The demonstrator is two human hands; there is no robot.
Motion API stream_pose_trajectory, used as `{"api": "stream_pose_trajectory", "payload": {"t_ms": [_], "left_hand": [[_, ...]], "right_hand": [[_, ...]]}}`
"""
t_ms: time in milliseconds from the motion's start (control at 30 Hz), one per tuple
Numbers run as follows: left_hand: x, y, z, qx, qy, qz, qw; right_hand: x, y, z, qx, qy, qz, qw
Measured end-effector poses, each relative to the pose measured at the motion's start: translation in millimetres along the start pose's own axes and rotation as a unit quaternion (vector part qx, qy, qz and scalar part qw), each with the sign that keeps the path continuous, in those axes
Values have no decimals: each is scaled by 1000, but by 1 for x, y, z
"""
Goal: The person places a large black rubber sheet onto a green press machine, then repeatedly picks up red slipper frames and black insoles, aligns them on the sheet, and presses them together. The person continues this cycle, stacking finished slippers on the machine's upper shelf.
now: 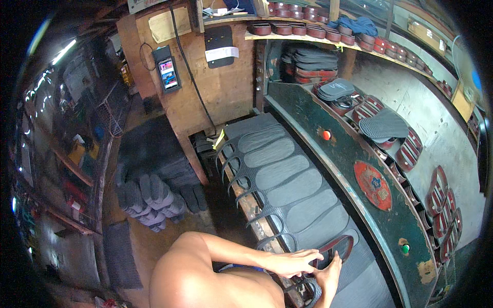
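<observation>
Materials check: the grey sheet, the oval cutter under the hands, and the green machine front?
Grey sheet: likely rubber or foam, matte with a fine embossed texture, sole shapes punched through it.
Cutter: probably metal, a thin dark reddish band; both the left hand and right hand rest at it.
Machine front: painted metal, green coat chipped and worn.

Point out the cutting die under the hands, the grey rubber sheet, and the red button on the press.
cutting die point(343, 244), head view, on its red rim's far end.
grey rubber sheet point(303, 187), head view, on an uncut oval mid-sheet.
red button point(326, 135), head view, on the button's cap.
</observation>
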State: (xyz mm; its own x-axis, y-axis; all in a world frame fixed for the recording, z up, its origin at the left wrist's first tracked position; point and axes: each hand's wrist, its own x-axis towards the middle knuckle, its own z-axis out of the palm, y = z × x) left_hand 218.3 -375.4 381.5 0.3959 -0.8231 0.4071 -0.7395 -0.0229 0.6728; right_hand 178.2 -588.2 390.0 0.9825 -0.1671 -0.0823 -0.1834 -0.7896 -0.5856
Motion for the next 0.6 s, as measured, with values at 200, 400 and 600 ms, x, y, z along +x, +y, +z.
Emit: {"api": "stream_pose_trajectory", "payload": {"t_ms": [200,400,600], "left_hand": [[17,12,-3,0,7,-13,1000],[40,23,-48,-45,3,-191,981],[77,63,-119,-116,-92,-188,971]], "right_hand": [[0,0,19,12,104,-8,994],[-11,4,-11,302,84,42,949],[-39,-22,-77,377,94,-50,920]]}}
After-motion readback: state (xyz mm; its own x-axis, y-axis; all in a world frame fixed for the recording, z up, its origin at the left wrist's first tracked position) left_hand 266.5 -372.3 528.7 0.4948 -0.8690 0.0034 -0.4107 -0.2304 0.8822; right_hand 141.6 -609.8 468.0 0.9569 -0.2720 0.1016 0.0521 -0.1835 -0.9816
